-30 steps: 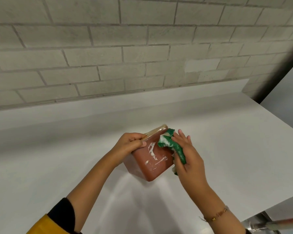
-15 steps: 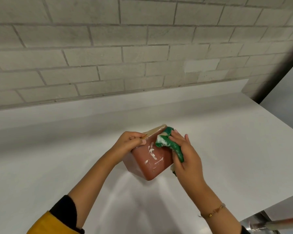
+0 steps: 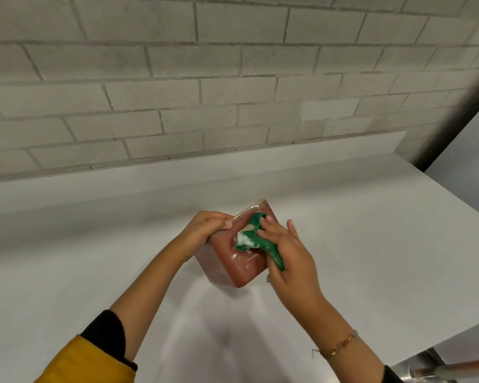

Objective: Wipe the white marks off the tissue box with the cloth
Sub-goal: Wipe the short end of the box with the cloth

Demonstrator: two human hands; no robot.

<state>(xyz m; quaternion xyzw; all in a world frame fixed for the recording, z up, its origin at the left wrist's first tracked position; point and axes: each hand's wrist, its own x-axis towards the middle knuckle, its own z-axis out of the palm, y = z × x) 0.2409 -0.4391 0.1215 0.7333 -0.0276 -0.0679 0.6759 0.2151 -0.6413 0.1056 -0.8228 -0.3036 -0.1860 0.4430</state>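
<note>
A reddish-brown tissue box point(image 3: 234, 268) is tilted on the white counter point(image 3: 371, 230), one face turned up toward me. White smears show on that face, near its lower middle. My left hand point(image 3: 205, 226) grips the box's upper left edge. My right hand point(image 3: 286, 250) presses a crumpled green cloth point(image 3: 256, 240) flat against the marked face; white residue sits on the cloth. The cloth and fingers hide the upper part of the face.
A grey brick wall point(image 3: 205, 92) rises behind the counter. The counter's right edge point(image 3: 454, 194) runs diagonally, with a drop beyond it. A metal fitting with a reddish rod point(image 3: 440, 371) shows at the bottom right corner.
My right hand has slid the cloth left and down from the box's right edge onto the marked face, covering most of the smears. The left hand keeps its grip.
</note>
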